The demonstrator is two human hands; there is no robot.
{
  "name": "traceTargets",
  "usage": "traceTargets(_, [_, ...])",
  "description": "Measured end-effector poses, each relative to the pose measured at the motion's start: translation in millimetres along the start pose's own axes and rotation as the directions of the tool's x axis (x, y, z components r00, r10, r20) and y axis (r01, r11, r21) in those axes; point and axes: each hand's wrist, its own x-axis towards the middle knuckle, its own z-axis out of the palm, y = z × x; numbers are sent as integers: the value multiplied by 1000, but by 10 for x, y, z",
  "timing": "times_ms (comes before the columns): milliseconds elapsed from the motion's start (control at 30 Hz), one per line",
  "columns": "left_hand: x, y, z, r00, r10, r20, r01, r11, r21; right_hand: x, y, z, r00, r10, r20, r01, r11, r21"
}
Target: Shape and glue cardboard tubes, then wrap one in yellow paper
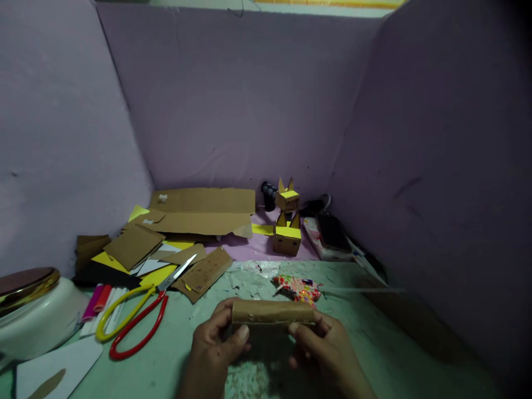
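A brown piece of cardboard (272, 313), curved along its length, is held level above the green work surface (166, 371). My left hand (218, 338) grips its left end, thumb on the near edge. My right hand (322, 341) pinches its right end the same way. Just beyond it lies a flower-patterned glue gun (297, 289). To the left rest scissors (160, 293) with one yellow and one red handle, blades apart. Farther back stand two small cardboard boxes with pointed ears and yellow tops, a nearer box (286, 244) and a farther box (287, 199).
Flat cardboard (203, 208), a spotted cardboard strip (208, 271) and yellow and white paper lie at the back left. Markers (102, 299) and a white pot (41, 316) sit at left. A dark phone (332, 233) rests at right. Pale purple panels (249, 100) enclose three sides.
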Motion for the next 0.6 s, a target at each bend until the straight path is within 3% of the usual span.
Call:
traceTargets(167, [11,-9,-14,985,-81,-154,73,996,-56,12,-22,-5,997,-62,-49,64,997,41])
traceTargets(367, [97,-53,-68,973,-33,-228,-9,983,-184,98,48,-111,957,-192,-219,224,965,135])
traceTargets(500, [73,-124,-46,986,-11,-166,-28,972,-232,133,114,-118,977,-212,-23,211,944,255])
traceTargets(600, [39,-166,-49,993,-22,-112,1,984,-176,121,81,-116,970,-192,146,161,966,201])
